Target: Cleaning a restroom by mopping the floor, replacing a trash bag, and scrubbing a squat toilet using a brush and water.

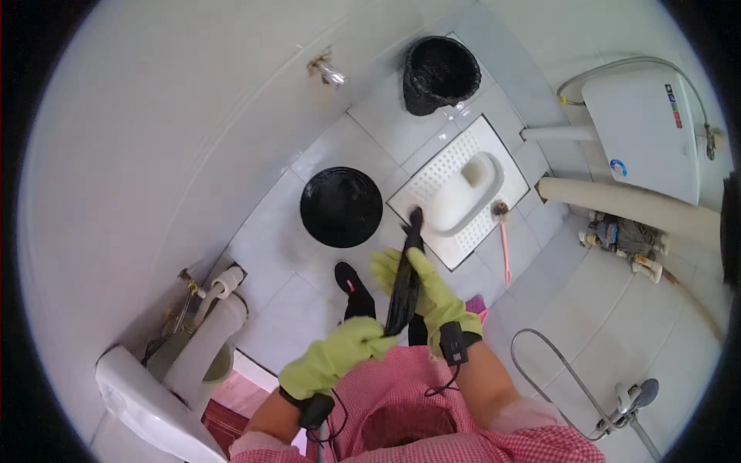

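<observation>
My left hand [341, 353], in a yellow-green rubber glove, pinches the near end of a black plastic bag [403, 295]. Farther along the same bag, the gloved fingers of my right hand [431, 286] close around its middle. The bag is gathered into a long strip, and its far end hangs out over the corner of the white squat toilet [425, 177]. On the tiled floor, ahead and to the left of my hands, sits a round black bin [341, 207]. A second bin [440, 75], lined with a black bag, stands beyond the toilet by the wall.
A pink-handled brush [506, 254] lies at the toilet's right edge, with a purple broom head [476, 305] nearer me. White pipes and a washbasin [150, 405] are at lower left. A cistern [642, 133], pipes and a shower head [645, 392] line the right wall.
</observation>
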The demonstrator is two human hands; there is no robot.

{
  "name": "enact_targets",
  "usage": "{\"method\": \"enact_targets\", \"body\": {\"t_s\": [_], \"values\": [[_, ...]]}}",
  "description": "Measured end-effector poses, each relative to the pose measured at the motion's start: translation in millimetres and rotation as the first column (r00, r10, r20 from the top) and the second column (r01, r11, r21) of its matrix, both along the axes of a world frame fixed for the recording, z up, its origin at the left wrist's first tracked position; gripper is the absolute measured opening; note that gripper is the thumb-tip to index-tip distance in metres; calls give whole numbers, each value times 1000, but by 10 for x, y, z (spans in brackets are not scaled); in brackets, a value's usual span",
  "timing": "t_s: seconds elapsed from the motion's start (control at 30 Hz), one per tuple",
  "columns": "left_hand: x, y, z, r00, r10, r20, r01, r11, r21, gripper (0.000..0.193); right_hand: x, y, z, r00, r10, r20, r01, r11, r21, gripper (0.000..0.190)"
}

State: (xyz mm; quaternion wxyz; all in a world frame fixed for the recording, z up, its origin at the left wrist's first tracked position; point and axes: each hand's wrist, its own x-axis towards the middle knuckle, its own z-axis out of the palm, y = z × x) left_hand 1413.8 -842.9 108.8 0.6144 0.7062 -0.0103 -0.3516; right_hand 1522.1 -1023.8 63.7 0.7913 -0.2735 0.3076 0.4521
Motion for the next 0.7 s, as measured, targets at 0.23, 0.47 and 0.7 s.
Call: {"method": "enact_targets", "body": {"t_s": [0.23,0.47,0.7], "values": [[-96,53,346,836,449,-315,-491,869,-62,43,156,241,909,874,371,314,-184,851,-493,27],[612,-284,368,580,631,-515,-792,584,-176,39,28,128,1661,514,807,289,-333,499,-800,25],[712,-578,620,157,772,-616,-983,64,-171,20,57,-449,1660,797,505,331,-224,757,-614,30]]}}
